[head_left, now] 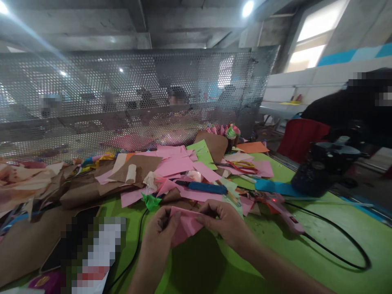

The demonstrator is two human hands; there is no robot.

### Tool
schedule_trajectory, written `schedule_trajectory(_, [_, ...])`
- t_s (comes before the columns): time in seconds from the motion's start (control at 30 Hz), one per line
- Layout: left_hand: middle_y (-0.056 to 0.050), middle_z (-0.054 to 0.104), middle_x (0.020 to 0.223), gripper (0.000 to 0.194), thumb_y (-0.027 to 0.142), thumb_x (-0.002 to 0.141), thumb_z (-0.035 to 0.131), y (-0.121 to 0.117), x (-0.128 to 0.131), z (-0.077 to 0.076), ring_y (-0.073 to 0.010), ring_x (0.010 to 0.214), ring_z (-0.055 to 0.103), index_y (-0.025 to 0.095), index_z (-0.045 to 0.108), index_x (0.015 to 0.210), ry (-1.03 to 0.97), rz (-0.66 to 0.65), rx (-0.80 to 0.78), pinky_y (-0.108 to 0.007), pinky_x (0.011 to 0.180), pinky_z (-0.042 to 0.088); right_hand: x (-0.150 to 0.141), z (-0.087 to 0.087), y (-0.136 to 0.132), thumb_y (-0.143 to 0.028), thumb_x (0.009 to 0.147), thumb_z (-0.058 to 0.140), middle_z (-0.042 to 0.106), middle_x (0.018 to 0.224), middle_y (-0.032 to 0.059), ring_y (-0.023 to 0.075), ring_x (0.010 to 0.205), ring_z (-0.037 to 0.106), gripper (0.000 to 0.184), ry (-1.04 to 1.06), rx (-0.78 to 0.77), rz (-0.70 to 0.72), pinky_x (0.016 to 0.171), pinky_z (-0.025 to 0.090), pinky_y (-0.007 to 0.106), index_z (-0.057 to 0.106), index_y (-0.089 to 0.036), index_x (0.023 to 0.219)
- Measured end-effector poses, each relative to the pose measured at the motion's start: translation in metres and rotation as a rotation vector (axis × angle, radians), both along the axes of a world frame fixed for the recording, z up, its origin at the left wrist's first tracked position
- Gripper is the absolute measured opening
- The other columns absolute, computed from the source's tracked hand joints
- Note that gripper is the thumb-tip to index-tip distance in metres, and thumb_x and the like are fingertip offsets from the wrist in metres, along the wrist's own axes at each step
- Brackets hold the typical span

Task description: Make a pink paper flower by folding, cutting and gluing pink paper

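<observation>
A small piece of pink paper (pixel 186 224) is held up between my two hands over the green table. My left hand (pixel 163 226) is closed on its left side, with the thumb lying across the front. At its right edge, my right hand (pixel 219 220) pinches it between thumb and curled fingers. Just beyond the paper lies a blue-handled tool (pixel 208 188) on top of pink sheets (pixel 174 165). A crumpled green piece (pixel 151 201) sits near my left hand. To the right rests a pink glue gun (pixel 288 216) with a red light glowing on it.
Brown sheets (pixel 82 192) and paper scraps crowd the table's far side, below a perforated metal screen (pixel 131 94). Yellow-and-red-handled pliers (pixel 243 165) lie among them. A black cable loops at the right, near a dark container (pixel 315 171). A dark phone (pixel 72 237) lies left. A person (pixel 343 102) is at the right.
</observation>
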State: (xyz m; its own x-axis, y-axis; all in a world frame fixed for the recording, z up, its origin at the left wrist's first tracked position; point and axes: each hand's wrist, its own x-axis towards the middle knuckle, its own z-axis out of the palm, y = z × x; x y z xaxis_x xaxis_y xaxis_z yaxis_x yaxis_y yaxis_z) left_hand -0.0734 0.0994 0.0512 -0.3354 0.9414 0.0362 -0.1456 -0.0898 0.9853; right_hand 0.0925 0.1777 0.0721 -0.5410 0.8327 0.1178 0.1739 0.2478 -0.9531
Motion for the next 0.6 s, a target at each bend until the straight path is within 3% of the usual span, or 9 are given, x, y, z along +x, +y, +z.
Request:
schedule_trajectory(0.2, [-0.003,0.070,0.077,0.025,0.040,0.076,0.072,0.0057,-0.0044,-0.0067,-0.0190,0.078,0.062,0.017,0.071,0.085,-0.021,-0.090,0.020,-0.026,0.071,0.048,0.0019,0.0031,-0.0012,-0.031,0.077,0.070,0.061,0.062,-0.0014,0.0122,0.058,0.051,0.018,-0.042,0.046,-0.026,0.054,0.036,0.023,0.064,-0.017,0.068])
schedule_trajectory(0.37, [-0.001,0.068,0.073,0.020,0.035,0.080,0.068,0.0048,-0.0035,-0.0068,-0.0169,0.071,0.060,0.017,0.073,0.086,0.101,-0.085,0.013,-0.025,0.067,0.046,0.0021,0.0055,-0.0033,-0.034,0.079,0.070,0.070,0.078,0.0024,0.0159,0.071,0.060,0.018,-0.081,0.080,0.062,0.061,0.042,0.023,0.071,-0.017,0.083])
schedule_trajectory(0.6, [-0.002,0.065,0.072,0.022,0.037,0.081,0.065,0.0053,-0.0037,-0.0035,-0.0178,0.071,0.058,0.015,0.068,0.079,0.145,-0.152,0.020,-0.025,0.064,0.043,0.0015,0.0050,-0.0039,-0.031,0.080,0.068,0.065,0.064,-0.0002,0.0144,0.061,0.056,0.018,-0.060,0.143,-0.018,0.056,0.040,0.024,0.065,-0.017,0.069])
